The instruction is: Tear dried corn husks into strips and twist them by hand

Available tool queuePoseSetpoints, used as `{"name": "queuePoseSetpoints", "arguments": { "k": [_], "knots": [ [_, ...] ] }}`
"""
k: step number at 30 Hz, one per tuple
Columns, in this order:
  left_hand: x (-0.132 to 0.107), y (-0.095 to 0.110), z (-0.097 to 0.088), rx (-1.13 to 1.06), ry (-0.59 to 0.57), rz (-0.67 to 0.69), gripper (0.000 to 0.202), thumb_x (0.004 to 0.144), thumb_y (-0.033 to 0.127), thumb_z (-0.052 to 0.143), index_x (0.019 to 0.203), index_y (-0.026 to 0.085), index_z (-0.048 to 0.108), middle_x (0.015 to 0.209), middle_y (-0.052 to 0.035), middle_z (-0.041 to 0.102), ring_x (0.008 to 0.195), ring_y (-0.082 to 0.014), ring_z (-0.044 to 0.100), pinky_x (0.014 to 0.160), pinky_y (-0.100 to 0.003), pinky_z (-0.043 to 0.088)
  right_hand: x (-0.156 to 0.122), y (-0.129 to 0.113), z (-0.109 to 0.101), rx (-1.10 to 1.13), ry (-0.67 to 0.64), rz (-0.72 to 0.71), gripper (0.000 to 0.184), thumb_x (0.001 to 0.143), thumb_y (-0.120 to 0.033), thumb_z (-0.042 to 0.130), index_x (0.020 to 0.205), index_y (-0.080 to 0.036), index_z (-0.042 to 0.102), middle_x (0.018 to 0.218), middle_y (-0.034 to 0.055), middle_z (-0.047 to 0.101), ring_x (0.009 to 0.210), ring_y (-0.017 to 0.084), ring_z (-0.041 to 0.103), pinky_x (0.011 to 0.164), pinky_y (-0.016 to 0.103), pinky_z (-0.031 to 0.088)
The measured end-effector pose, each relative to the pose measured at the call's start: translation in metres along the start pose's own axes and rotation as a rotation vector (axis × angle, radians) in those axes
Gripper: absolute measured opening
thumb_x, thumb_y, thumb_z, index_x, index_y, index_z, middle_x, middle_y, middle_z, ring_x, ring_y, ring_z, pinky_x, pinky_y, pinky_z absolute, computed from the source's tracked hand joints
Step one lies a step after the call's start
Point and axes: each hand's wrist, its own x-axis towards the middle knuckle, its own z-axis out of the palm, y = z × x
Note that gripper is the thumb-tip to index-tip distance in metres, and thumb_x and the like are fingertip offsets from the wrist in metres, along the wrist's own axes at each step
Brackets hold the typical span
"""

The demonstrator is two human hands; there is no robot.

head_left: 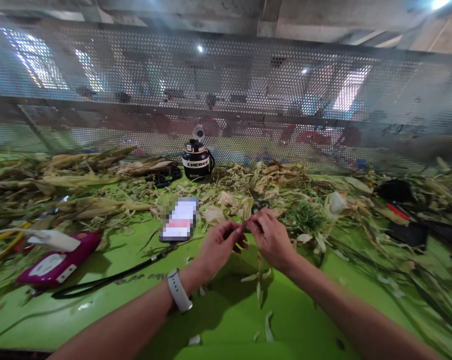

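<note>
Over the green tabletop (226,340) my two hands meet at the fingertips. My left hand (220,247), with a pale watch band on its wrist, is closed in a pinch. My right hand (271,237) pinches too, its fingers touching the left ones. Between them rises a pale strip of dried corn husk (247,207); which fingers bear it is partly hidden. Below the right hand, thin husk pieces (259,287) show against the table. Scissors with black handles (261,205) lie just behind the right hand.
A phone (180,220) with a black strap lies left of my hands. Farther left is a magenta power bank (61,260) with a white plug. A black bottle (196,160) stands behind, before a perforated metal screen (226,75). Husk piles (68,175) and green fibres (304,215) cover much around.
</note>
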Motion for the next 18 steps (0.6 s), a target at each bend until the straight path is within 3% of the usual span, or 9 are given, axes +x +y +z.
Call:
{"name": "queuePoseSetpoints", "arguments": {
  "k": [4, 9, 12, 18],
  "knots": [
    [-0.001, 0.002, 0.000, 0.029, 0.010, 0.021, 0.031, 0.074, 0.046, 0.064, 0.077, 0.015, 0.058, 0.063, 0.0013, 0.058, 0.056, -0.0113, 0.056, 0.053, -0.023, 0.044, 0.002, 0.002, -0.004, -0.157, -0.081, -0.034, 0.021, 0.093, -0.028, 0.039, 0.081, -0.018, 0.053, 0.080, 0.0068, 0.055, 0.068, 0.018, 0.052, 0.058, 0.027, 0.038],
    [-0.002, 0.003, 0.000, 0.024, -0.010, 0.016, 0.029, 0.076, 0.044, 0.061, 0.078, 0.015, 0.058, 0.064, 0.0011, 0.059, 0.057, -0.0108, 0.055, 0.053, -0.022, 0.042, 0.010, 0.003, -0.014, 0.028, -0.137, -0.030, 0.021, 0.092, -0.024, 0.038, 0.075, -0.019, 0.047, 0.073, 0.0035, 0.051, 0.072, 0.017, 0.051, 0.064, 0.027, 0.040],
    [-0.003, 0.002, 0.001, 0.044, -0.036, 0.005, 0.027, 0.078, 0.042, 0.059, 0.079, 0.015, 0.058, 0.065, 0.0011, 0.059, 0.057, -0.0100, 0.054, 0.053, -0.022, 0.041, 0.012, 0.004, -0.016, 0.125, -0.248, 0.028, 0.023, 0.092, -0.028, 0.038, 0.071, -0.020, 0.043, 0.067, -0.0003, 0.048, 0.061, 0.014, 0.048, 0.057, 0.024, 0.037],
    [-0.003, 0.000, 0.000, 0.071, -0.027, 0.002, 0.025, 0.077, 0.040, 0.059, 0.076, 0.015, 0.056, 0.063, 0.0022, 0.057, 0.056, -0.0097, 0.053, 0.054, -0.022, 0.042, 0.013, 0.010, -0.014, 0.054, -0.262, 0.035, 0.026, 0.091, -0.029, 0.042, 0.066, -0.020, 0.041, 0.066, 0.0007, 0.051, 0.057, 0.013, 0.047, 0.055, 0.025, 0.034]
  ]
}}
